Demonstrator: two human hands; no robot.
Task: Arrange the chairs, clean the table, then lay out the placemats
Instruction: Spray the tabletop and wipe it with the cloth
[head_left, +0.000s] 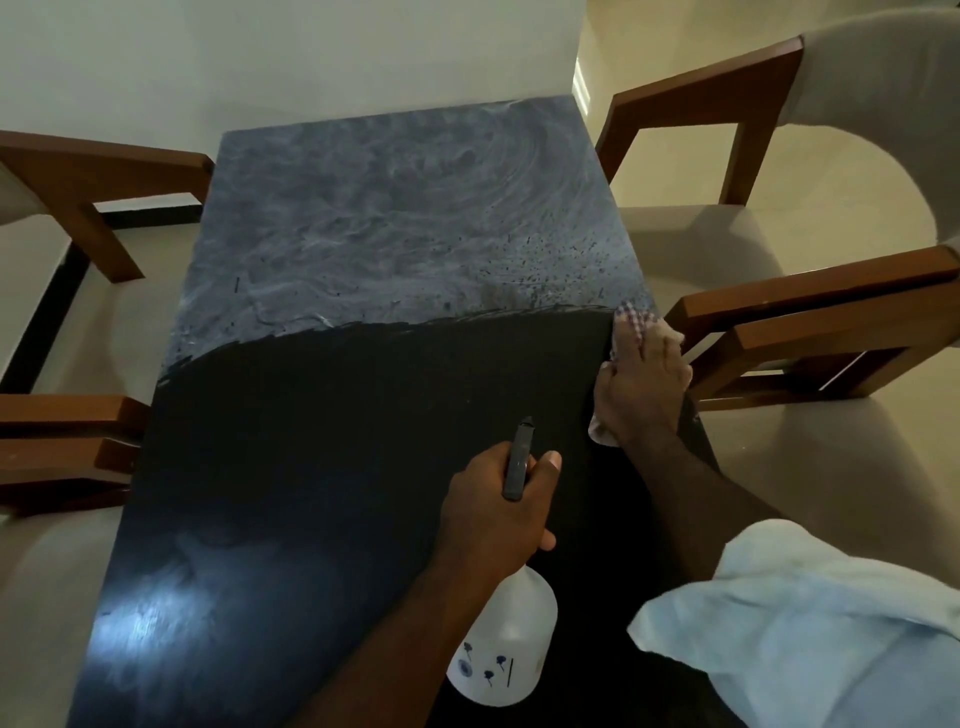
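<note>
A long dark table (322, 457) stretches away from me. Its far half is grey with swirled smears and dark specks; the near half is plain black. My right hand (644, 384) presses a checked cloth (631, 325) flat against the table's right edge. My left hand (498, 512) grips the neck of a white spray bottle (506, 639), whose black nozzle points toward the far end. No placemats are in view.
Wooden chairs with beige cushions flank the table: one at the far right (727, 104), one at the near right (810, 332), one at the far left (93, 187) and one at the near left (67, 447). A white wall stands beyond the far end.
</note>
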